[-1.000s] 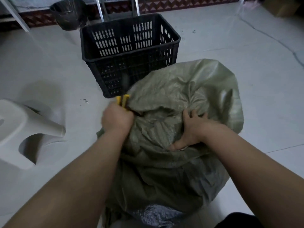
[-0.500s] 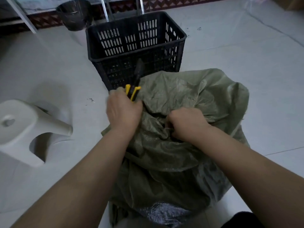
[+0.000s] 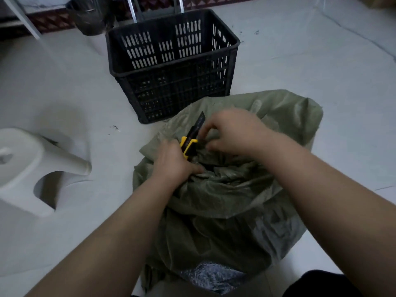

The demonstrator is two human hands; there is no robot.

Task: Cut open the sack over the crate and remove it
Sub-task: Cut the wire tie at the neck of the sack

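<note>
A crumpled olive-green woven sack point(image 3: 231, 196) stands bulging on the floor in front of me, and whatever it covers is hidden. My left hand point(image 3: 174, 162) grips a yellow-and-black utility knife point(image 3: 191, 139) whose blade points up and away over the sack's top. My right hand point(image 3: 232, 132) pinches a fold of the sack right beside the blade. A black slotted plastic crate point(image 3: 171, 61) stands open just behind the sack.
A white plastic stool point(image 3: 27, 168) lies tipped on its side at the left. A dark bin point(image 3: 90, 16) and metal legs point(image 3: 134, 7) stand by the back wall. Pale floor tiles surround everything. Shiny silver material point(image 3: 210, 275) shows at the sack's base.
My right hand has lifted from the sack's middle and moved up to the fold beside the blade. The knife has swung further over the sack top, and the view shifted.
</note>
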